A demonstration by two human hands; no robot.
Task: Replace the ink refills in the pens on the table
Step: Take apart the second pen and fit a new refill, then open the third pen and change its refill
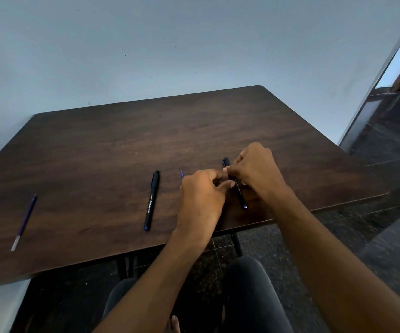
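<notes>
A black pen (239, 193) with a blue end lies at an angle near the table's front right. My right hand (254, 171) pinches it near the cap. My left hand (201, 198) meets it with its fingertips on the same pen's middle. A second black capped pen (151, 200) lies alone to the left of my hands. A blue refill (23, 222) lies far left near the front edge. The tip of another blue refill (181, 173) pokes out behind my left hand; the rest is hidden.
The dark wooden table (122, 145) stands against a pale wall at the back and left. Its front edge runs just under my wrists. My knees and a dark tiled floor show below; a doorway opens at the right.
</notes>
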